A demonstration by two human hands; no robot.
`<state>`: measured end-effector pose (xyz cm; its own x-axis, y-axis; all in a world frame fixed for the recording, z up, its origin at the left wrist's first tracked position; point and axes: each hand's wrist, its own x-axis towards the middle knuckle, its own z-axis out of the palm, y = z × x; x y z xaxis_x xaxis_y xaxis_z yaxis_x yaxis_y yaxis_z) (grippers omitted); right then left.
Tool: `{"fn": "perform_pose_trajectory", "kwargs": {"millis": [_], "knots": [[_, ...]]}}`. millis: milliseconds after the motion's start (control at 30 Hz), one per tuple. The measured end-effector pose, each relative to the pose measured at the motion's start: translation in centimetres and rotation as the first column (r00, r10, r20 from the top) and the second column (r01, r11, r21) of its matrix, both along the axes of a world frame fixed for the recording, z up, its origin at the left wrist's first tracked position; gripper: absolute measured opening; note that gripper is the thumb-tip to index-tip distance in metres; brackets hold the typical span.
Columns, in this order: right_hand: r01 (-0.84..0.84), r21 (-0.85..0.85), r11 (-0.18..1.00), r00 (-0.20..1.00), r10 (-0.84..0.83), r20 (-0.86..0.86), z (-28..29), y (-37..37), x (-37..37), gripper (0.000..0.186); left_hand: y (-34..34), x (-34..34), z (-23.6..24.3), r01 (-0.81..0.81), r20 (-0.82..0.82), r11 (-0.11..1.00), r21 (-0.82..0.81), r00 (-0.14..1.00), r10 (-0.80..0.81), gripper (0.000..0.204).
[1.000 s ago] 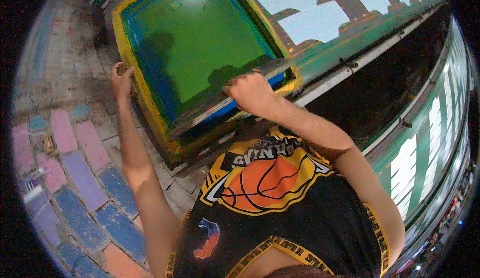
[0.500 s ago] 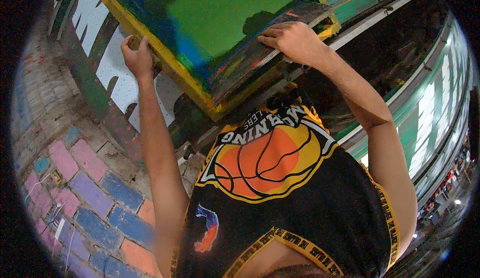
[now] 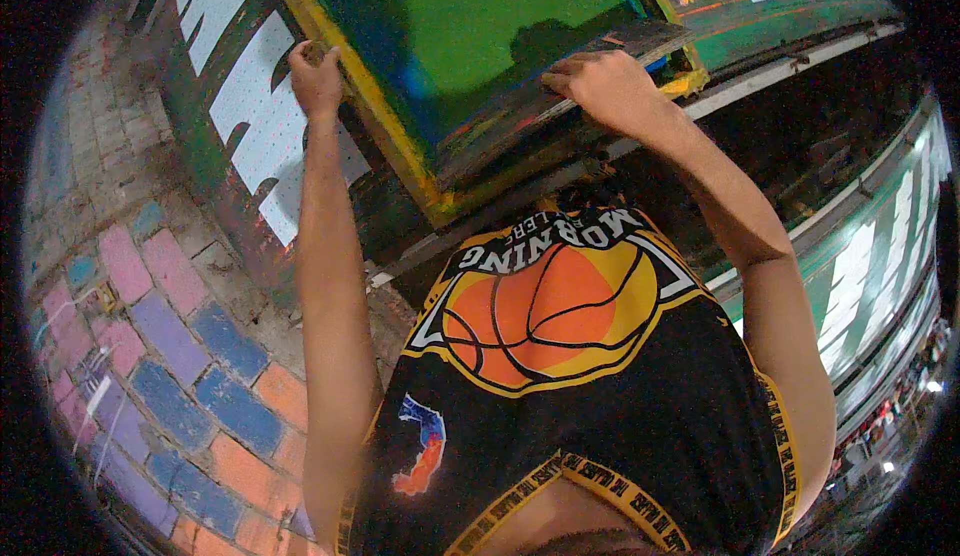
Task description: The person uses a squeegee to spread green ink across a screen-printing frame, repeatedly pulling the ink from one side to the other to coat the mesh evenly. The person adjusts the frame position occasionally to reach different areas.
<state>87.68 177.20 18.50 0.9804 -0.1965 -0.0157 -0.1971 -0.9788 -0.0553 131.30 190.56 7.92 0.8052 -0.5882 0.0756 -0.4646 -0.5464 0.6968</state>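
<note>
A screen-printing frame (image 3: 385, 121) with yellow, paint-stained sides and a green mesh (image 3: 470, 41) lies ahead of me, blue smears along the mesh edges. Beside its left side, my left hand (image 3: 318, 81) is closed, thumb and fingers pinched round a small brownish piece (image 3: 316, 53), perhaps a knob; whether it joins the frame I cannot tell. My right hand (image 3: 610, 86) grips a long, dark, paint-smeared bar, which looks like a squeegee (image 3: 505, 126), lying along the frame's near side. Its fingertips curl over the upper edge; the palm's underside is hidden.
Green surfaces with jagged white patches (image 3: 265, 106) extend left of and beyond the frame. A pale metal rail (image 3: 770, 81) runs along the table's near right edge. Another green and white table (image 3: 870, 266) stands at right. Painted bricks (image 3: 180, 336) cover the floor at lower left.
In the picture, the frame and both hands have shifted to the right, and the left hand also upward. More white patches show at the upper right. Both hands keep their grip.
</note>
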Motion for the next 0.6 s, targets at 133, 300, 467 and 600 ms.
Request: {"fn": "perform_pose_trajectory", "kwargs": {"millis": [133,300,467,600], "knots": [[0.007,-0.02,1.0,0.992,-0.009,-0.126,1.6,-2.4,-2.4,0.028,-3.1,-2.2,-0.4,-0.01,0.023,0.998,0.065,1.0,0.008,0.057],[0.05,0.029,0.998,0.997,-0.048,-0.055,0.6,-2.9,-5.2,0.042,-5.3,-4.4,-0.6,-0.021,0.069,0.997,0.072,0.998,0.016,0.059],[0.155,0.018,0.988,0.987,-0.156,0.024,-0.7,-4.5,-1.5,0.046,-6.0,-5.1,0.0,-0.066,-0.001,0.997,0.035,0.998,0.066,0.052],[0.228,-0.03,0.973,0.973,-0.229,-0.039,-1.3,-9.2,5.3,0.049,-5.9,-5.7,1.2,-0.068,-0.086,0.997,-0.047,0.994,0.064,0.045]]}}
